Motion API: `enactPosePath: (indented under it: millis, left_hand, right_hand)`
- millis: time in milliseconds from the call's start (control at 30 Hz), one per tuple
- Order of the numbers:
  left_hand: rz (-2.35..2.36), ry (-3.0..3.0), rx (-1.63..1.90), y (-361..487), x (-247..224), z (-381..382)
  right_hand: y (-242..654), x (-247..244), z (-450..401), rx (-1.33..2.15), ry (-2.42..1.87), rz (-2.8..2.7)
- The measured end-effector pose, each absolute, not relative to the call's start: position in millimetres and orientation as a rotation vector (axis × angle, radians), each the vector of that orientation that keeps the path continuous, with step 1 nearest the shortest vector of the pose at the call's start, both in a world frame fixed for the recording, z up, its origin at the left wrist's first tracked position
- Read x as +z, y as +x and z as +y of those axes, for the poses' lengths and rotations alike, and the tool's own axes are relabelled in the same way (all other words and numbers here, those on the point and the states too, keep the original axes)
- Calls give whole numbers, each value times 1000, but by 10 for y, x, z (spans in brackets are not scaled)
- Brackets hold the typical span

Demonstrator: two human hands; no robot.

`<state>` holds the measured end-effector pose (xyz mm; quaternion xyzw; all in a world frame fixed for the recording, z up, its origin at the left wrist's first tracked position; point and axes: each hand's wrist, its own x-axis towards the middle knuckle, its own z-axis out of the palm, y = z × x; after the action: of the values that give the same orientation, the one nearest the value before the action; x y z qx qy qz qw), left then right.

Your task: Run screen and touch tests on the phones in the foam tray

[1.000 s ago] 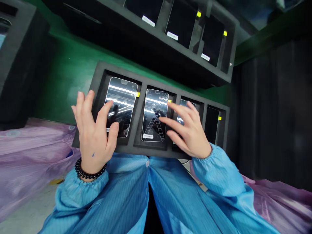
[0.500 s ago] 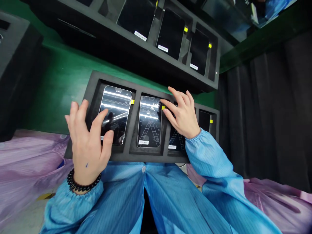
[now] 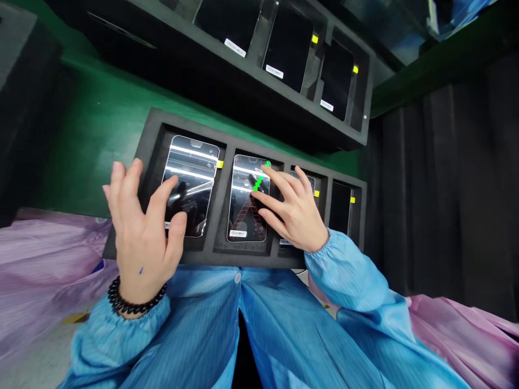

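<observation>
The phone screens (image 3: 188, 186) in front of me are smooth, glossy glass, and they sit in a tray of matt, slightly rough black foam (image 3: 190, 128). The small labels (image 3: 238, 234) look like white paper. My sleeve (image 3: 357, 275) is finely ribbed blue cloth with a soft sheen, and my bracelet (image 3: 133, 300) is polished black beads. The curtain (image 3: 438, 189) is dull, dark fabric, and the green panel (image 3: 101, 124) looks smooth and painted.
</observation>
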<state>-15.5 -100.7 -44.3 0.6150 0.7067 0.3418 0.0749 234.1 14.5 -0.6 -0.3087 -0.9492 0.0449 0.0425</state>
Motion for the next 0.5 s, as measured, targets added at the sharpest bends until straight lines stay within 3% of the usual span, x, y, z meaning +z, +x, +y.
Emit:
enactPosePath:
  millis: [500]
  left_hand:
    - [2120,1791,1032,-134,-405,-1001]
  right_hand:
    - [2199,41,-345,429,-648,-2962]
